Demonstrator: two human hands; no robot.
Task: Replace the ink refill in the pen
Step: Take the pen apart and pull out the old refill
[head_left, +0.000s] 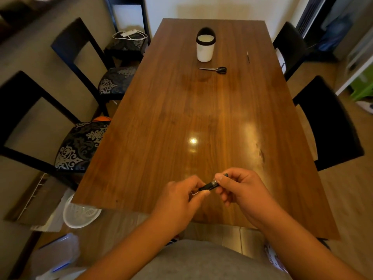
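- Pen hangs over the near edge of the table, at about 6 o'clock on the tabletop. It slants from 8 o'clock up to 2 o'clock and is held at both ends.
- Left hand pinches the lower end, thumb and fingers curled tight on the barrel. A bit of silver wire, likely the clip, shows under the thumb.
- Right hand pinches the upper end, fingers curled round it, with the thumb just beside the silver ring.
- The step looks like unscrewing the barrel at that ring. I judge it goes best with one hand fixed and the other twisting, both gripping close to the joint, then a straight pull along the axis so nothing bends.
- Working low over the wood means a spring or tip that drops lands on the table, not the floor.
- A thin stick at 1 o'clock may be the new refill, though it is too small to tell. Scissors and a white cup sit near 12 o'clock, all well apart from the hands.
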